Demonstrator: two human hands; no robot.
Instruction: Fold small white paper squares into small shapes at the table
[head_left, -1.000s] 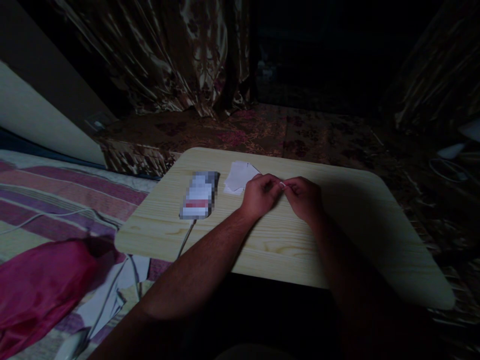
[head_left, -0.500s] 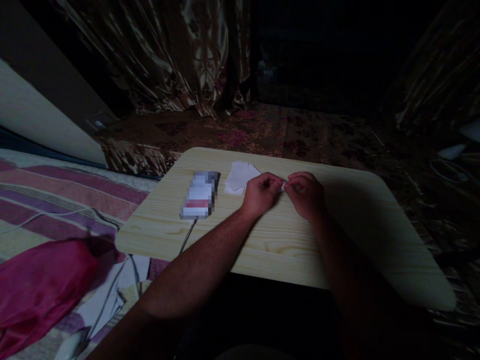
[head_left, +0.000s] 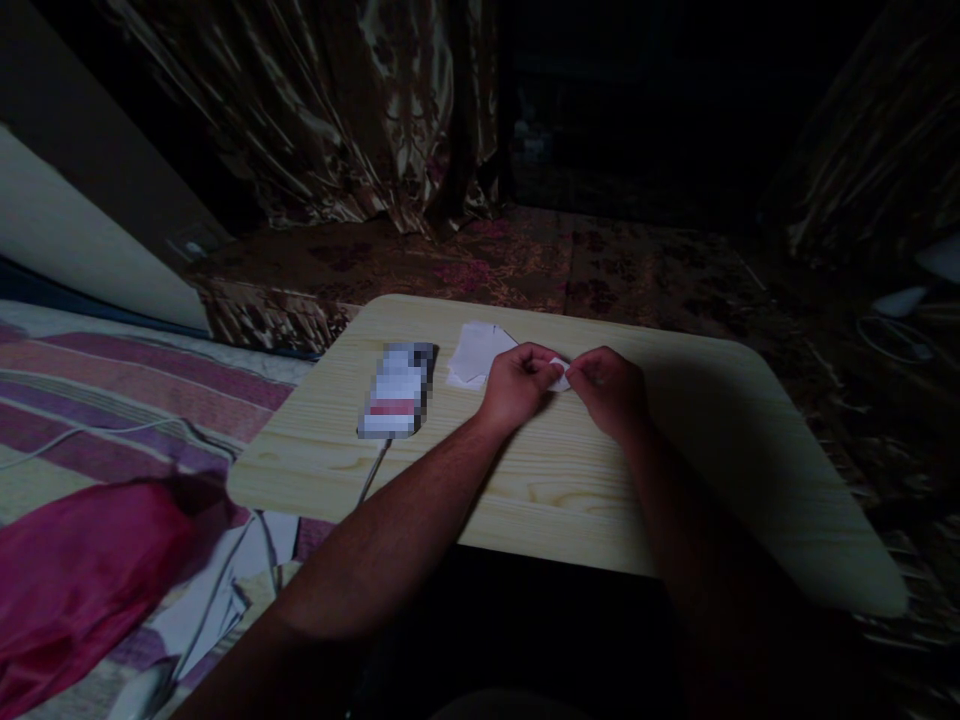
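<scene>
My left hand (head_left: 517,383) pinches a small white piece of paper (head_left: 560,376) between thumb and fingers, just above the wooden table. The fingertips of my right hand (head_left: 611,388) are closed on the same piece from the other side. Both hands nearly meet over the middle of the tabletop. Some white paper sheets (head_left: 480,350) with uneven edges lie stacked right behind my left hand, which covers their near right part. The inner fingers of each hand are partly hidden and dim.
A pale wooden table (head_left: 555,490) stands before me. On its left lies a blurred-out phone-like device (head_left: 396,390) with a cable (head_left: 375,470). Left of the table, a striped bed (head_left: 150,430) holds a pink cloth (head_left: 90,570) and loose papers (head_left: 214,590). Patterned curtains (head_left: 390,100) hang behind.
The white piece between my fingers has turned and shows more of its face. My right hand's fingers have curled in closer around it. The paper stack and device stay put.
</scene>
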